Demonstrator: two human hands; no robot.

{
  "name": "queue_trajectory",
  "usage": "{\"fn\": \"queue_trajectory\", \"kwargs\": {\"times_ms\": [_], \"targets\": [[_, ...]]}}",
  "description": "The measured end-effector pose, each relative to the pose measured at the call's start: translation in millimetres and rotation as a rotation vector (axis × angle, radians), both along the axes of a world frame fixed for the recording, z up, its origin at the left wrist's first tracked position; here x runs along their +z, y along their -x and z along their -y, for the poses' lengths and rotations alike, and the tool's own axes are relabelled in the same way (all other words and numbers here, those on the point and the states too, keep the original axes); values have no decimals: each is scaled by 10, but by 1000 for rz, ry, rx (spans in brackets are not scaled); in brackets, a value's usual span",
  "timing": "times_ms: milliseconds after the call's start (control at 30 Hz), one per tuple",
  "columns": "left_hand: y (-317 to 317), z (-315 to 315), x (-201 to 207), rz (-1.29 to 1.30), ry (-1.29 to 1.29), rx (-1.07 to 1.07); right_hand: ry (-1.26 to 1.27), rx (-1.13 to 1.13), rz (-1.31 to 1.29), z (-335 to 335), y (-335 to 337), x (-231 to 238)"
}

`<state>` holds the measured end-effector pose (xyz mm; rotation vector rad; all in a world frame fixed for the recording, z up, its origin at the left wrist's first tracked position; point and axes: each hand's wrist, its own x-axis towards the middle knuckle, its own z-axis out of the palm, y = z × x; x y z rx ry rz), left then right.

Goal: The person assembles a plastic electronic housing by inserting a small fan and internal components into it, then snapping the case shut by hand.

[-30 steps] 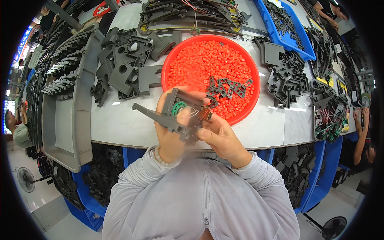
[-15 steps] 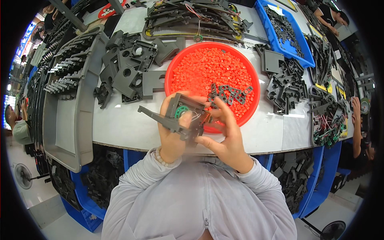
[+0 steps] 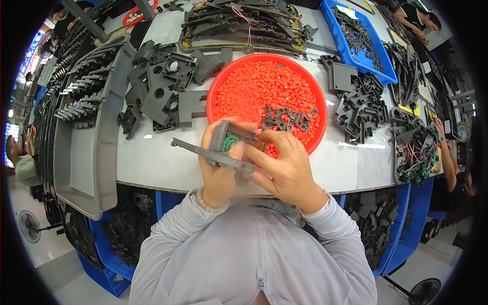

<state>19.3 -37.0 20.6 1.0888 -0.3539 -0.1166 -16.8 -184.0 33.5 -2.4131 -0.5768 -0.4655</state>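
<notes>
Over the near rim of the red basin, my left hand (image 3: 217,184) is closed around a dark grey plastic housing (image 3: 217,158) with a long arm jutting out to the left. A green ring-shaped part (image 3: 231,143) sits inside the housing, and my left thumb lies next to it. My right hand (image 3: 288,165) is closed on the housing's right side, its fingertips bent against it by a small reddish-brown piece (image 3: 259,145). What those fingertips pinch there is partly hidden. Behind my hands, the basin (image 3: 324,122) holds many small red caps (image 3: 244,84) and several dark perforated brackets (image 3: 290,119).
Grey housings (image 3: 161,99) lie heaped left of the basin, beside a grey bin (image 3: 109,173) with metal-shafted parts. Long dark parts (image 3: 223,28) are stacked behind. To the right are dark frames (image 3: 361,109), a blue tray (image 3: 389,76) and a tray of wired green parts (image 3: 417,165). Co-workers sit further off.
My right hand has moved left and closed in on the housing; its fingers were spread apart before. The housing has tilted slightly, and its arm now lies flatter.
</notes>
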Motion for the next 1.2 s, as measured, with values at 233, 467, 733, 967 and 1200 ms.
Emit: {"fn": "queue_trajectory", "kwargs": {"times_ms": [233,467,733,967,1200], "targets": [[-38,25,1,-110,70,-17,-309,30,-185,19,-9,-153],[-32,82,49,-89,-91,26,-72,22,-46,74,-34,-50],[-133,52,-36,-241,14,-23,-113,20,-80,270,23,-132],[-178,-51,-154,-396,178,-141,-81,-617,43,1246,379,-199],[-135,123,-85,-497,265,-234,341,-625,112,1529,129,-365]]}}
